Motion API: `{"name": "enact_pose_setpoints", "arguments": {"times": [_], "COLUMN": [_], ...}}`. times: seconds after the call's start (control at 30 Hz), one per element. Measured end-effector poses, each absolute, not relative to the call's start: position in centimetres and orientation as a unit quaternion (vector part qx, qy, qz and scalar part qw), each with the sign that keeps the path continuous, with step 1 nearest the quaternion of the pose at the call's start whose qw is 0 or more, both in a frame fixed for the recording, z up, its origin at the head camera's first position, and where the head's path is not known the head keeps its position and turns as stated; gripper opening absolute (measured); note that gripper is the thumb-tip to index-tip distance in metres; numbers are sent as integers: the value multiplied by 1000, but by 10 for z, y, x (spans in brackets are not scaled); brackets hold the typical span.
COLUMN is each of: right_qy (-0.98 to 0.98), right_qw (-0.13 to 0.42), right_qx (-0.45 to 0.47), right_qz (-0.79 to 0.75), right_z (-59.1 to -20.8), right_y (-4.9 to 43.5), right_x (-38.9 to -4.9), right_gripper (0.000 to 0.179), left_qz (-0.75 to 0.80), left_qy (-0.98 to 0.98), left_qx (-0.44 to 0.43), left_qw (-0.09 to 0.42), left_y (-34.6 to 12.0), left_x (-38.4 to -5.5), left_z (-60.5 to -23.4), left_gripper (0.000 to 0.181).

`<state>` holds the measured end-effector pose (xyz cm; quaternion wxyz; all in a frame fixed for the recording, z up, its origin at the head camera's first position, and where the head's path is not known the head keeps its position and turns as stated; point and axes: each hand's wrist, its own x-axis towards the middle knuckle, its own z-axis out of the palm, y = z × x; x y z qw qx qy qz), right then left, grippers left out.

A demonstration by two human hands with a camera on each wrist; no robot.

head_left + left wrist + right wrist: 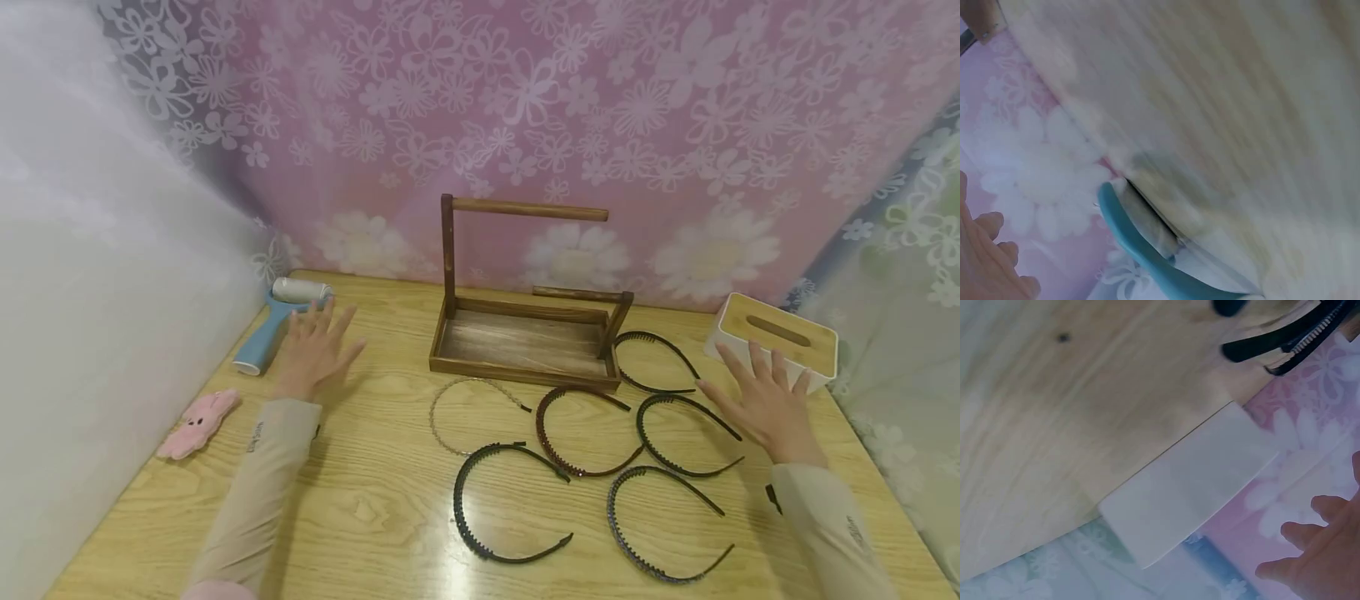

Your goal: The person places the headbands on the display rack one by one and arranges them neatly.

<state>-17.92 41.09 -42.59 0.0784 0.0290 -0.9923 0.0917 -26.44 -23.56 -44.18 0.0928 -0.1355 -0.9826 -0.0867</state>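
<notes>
My left hand (313,350), fingers spread and holding nothing, hovers beside a blue-handled lint roller (262,335) at the table's left. The roller's blue handle (1141,253) also shows in the left wrist view. On the right, my right hand (772,408) is spread out before a white tissue box (783,333) with a wooden lid. Several toothed headbands lie between the hands: a dark one (459,500) in front, a brown one (542,425), a greyish one (617,525), a black one (643,429) near my right hand, and a thin beaded one (433,412).
A brown wooden rack (525,377) with a shallow tray and two horizontal bars stands at the back centre. Another black headband (660,336) lies against its right end. A pink plush toy (198,423) lies at the left edge. Floral cloth (525,108) hangs behind the table.
</notes>
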Motion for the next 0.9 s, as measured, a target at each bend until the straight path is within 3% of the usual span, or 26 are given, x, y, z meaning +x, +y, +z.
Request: {"name": "enact_pose_setpoints", "arguments": {"times": [0.33, 0.7, 0.9], "right_qy": [-994, -994, -993], "right_qw": [57, 20, -25], "right_qx": [58, 107, 110], "right_qz": [75, 18, 30], "right_z": [-417, -428, -430], "right_y": [377, 330, 320], "right_x": [-204, -230, -237], "right_gripper": [81, 72, 70], "left_qz": [-162, -321, -385], "left_qy": [-979, -939, -914], "left_qx": [-116, -93, -108], "left_qw": [41, -76, -73], "left_y": [-200, -152, -133], "left_x": [-273, -277, -271], "left_z": [-436, -440, -445], "left_gripper": [67, 62, 51]}}
